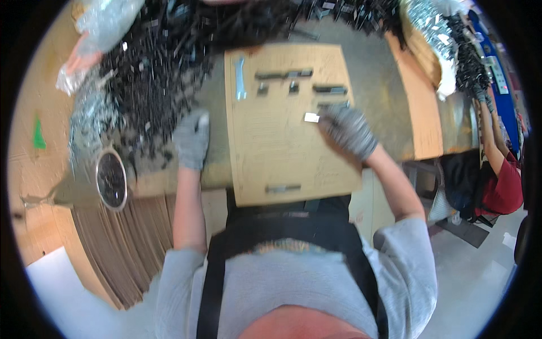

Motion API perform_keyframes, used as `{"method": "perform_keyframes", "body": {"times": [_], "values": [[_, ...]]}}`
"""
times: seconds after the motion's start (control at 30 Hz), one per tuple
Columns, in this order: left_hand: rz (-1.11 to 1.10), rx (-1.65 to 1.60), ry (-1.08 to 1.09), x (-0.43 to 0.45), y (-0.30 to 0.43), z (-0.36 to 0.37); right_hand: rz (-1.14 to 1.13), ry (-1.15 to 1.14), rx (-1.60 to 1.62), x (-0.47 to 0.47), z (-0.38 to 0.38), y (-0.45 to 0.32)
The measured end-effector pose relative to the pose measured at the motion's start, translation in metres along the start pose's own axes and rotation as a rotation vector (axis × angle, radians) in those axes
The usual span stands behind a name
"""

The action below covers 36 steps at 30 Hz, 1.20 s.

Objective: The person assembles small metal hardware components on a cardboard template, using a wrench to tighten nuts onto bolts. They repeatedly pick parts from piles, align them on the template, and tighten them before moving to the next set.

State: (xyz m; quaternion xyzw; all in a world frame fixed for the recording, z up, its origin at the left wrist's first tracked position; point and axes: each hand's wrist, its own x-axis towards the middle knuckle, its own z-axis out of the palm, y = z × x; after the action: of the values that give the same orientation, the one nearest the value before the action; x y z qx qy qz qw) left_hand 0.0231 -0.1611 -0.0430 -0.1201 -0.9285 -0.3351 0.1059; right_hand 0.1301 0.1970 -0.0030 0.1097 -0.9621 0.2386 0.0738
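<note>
My left hand (191, 139), in a grey knit glove, rests at the right edge of a heap of small black parts (148, 97); whether it holds anything I cannot tell. Over the right side of a cardboard sheet (271, 148) is my right hand (349, 131), gloved alike, its fingertips at a small shiny metallic piece (312, 117). An open-end wrench (240, 79) lies at the sheet's upper left. Several dark pieces lie near its top, among them a long one (284, 75) and two small blocks, one of them a dark block (293, 87). A narrow bar (283, 188) lies near the lower edge.
Clear plastic bags (106, 25) and an oval-looking rimmed container (111, 179) are at the left. Stacked cardboard (123, 250) stands below the table edge. A cardboard strip (417, 101) lies right of the sheet. Farther right, a co-worker in a red top (504, 186) reaches toward another black heap.
</note>
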Motion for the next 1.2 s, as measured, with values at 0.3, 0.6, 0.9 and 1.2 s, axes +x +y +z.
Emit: {"method": "perform_keyframes", "body": {"times": [0.3,0.6,0.9,1.2], "values": [[0.057,0.018,0.016,0.004,0.006,0.0,-0.133,-0.107,-0.03,0.004,-0.005,0.007],[0.018,-0.007,0.024,0.004,0.009,0.002,0.25,0.406,0.128,0.094,-0.068,0.086],[0.083,0.012,0.061,0.005,0.009,0.004,0.177,0.268,-0.363,0.292,-0.082,0.167],[0.042,0.046,0.038,0.004,0.013,0.002,0.119,0.184,-0.615,0.301,-0.069,0.172]]}}
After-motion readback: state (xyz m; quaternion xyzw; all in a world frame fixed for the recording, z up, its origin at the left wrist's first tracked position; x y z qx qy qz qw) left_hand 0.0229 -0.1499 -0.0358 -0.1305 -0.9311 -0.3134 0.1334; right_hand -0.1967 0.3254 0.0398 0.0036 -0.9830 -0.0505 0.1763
